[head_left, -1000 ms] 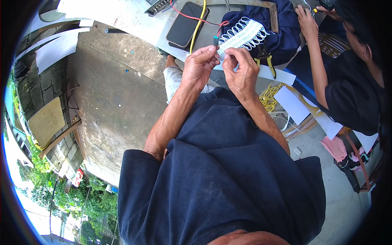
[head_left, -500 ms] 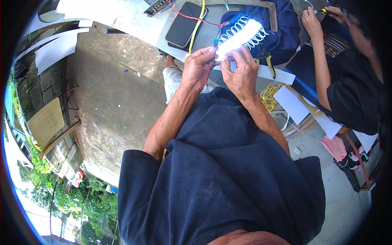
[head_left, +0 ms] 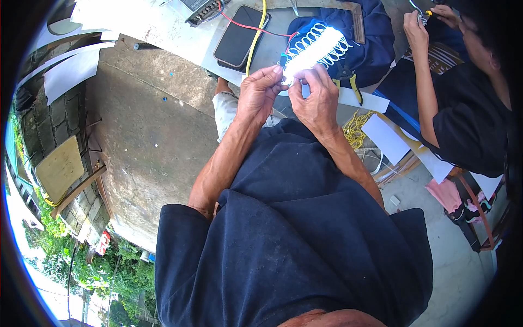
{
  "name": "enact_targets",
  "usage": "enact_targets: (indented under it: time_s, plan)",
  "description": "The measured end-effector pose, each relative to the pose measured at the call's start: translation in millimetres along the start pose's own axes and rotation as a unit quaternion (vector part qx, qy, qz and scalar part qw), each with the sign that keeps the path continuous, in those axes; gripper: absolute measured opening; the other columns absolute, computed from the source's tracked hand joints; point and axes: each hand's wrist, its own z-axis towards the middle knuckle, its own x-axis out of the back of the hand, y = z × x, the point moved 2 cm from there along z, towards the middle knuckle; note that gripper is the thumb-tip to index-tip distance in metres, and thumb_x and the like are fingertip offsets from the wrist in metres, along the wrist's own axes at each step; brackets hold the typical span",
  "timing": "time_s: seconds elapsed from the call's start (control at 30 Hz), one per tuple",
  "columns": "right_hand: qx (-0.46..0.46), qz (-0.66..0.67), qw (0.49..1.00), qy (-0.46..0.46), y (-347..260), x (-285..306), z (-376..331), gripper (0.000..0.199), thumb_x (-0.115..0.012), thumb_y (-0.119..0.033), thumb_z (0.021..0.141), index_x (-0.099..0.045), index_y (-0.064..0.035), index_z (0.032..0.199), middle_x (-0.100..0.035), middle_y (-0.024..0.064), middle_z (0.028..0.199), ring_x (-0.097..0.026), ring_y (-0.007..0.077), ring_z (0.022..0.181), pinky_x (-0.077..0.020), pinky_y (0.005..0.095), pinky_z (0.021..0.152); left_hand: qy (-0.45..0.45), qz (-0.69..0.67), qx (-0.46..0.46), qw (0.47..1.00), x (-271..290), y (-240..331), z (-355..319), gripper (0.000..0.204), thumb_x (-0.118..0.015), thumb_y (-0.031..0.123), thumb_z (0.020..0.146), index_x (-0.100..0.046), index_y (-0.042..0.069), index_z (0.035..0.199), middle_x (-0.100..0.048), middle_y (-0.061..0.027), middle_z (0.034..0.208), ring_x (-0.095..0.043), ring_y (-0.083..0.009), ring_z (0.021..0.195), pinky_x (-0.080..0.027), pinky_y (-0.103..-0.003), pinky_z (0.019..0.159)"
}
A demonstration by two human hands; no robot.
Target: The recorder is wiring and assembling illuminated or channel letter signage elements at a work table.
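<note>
The bundle of lights is glowing bright white over the table, its white wire loops sticking out along both sides, so the power side seems to be done: a red wire is running from the metal box toward the black connector at the near end. What is left looks like the finger work at that end, where loose ends seem to be needing care. The left hand is pinching just below the connector, and the right hand is bringing thumb and forefinger together close beside it; glare is hiding what exactly lies between those fingertips. Around them, a dark blue cloth is lying under and beyond the lights, yellow-handled pliers are resting close to the right hand, and a yellow cord is crossing the phone, crowding the left side. At the right, another person is working separately.
</note>
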Motion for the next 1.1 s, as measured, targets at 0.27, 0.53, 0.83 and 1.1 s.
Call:
enact_targets:
  time_s: [0.27, 0.53, 0.83, 1.1]
  plan:
    - [0.0, 0.001, 1.0, 0.001, 1.7, -0.1, 0.4, 0.013, -0.067, -0.002, 0.077, -0.06, -0.0043, 0.087, -0.058, 0.0104, 0.084, -0.063, 0.0294, 0.074, -0.0497, 0.0392, 0.062, 0.006, 0.004, -0.004, 1.0, -3.3, 2.0, -1.0, 0.017, -0.069, 0.009, 0.092, -0.069, -0.003, 0.104, -0.069, -0.0068, 0.094, -0.063, -0.0149, 0.084, -0.052, -0.031, 0.08]
    - [0.004, 0.005, 1.0, 0.008, 1.3, 0.5, 1.4, 0.012, -0.067, -0.001, 0.077, -0.06, -0.0041, 0.086, -0.057, 0.0085, 0.081, -0.061, 0.0257, 0.071, -0.0485, 0.0371, 0.061, 0.001, 0.009, -0.001, 1.0, -2.2, 2.2, 0.4, 0.017, -0.069, 0.008, 0.092, -0.069, -0.003, 0.105, -0.069, -0.0073, 0.094, -0.064, -0.0153, 0.085, -0.053, -0.031, 0.079]
    - [-0.004, 0.022, 1.0, 0.012, 1.0, 0.3, 0.6, 0.014, -0.067, -0.001, 0.076, -0.059, -0.0039, 0.087, -0.057, 0.0113, 0.083, -0.063, 0.0308, 0.075, -0.0499, 0.0399, 0.062, 0.013, 0.011, -0.016, 1.0, -3.6, 2.7, -0.9, 0.016, -0.067, 0.005, 0.092, -0.069, -0.006, 0.104, -0.071, -0.0115, 0.095, -0.066, -0.0179, 0.084, -0.056, -0.032, 0.074]
    - [-0.005, 0.039, 0.999, 0.019, 0.0, 1.7, 2.0, 0.014, -0.066, 0.0, 0.076, -0.059, -0.0033, 0.087, -0.057, 0.0119, 0.083, -0.062, 0.0313, 0.075, -0.0501, 0.0397, 0.063, 0.016, 0.018, -0.025, 0.999, -6.9, 8.0, -1.2, 0.016, -0.068, 0.005, 0.093, -0.069, -0.006, 0.104, -0.071, -0.0115, 0.093, -0.066, -0.0181, 0.083, -0.056, -0.032, 0.073]
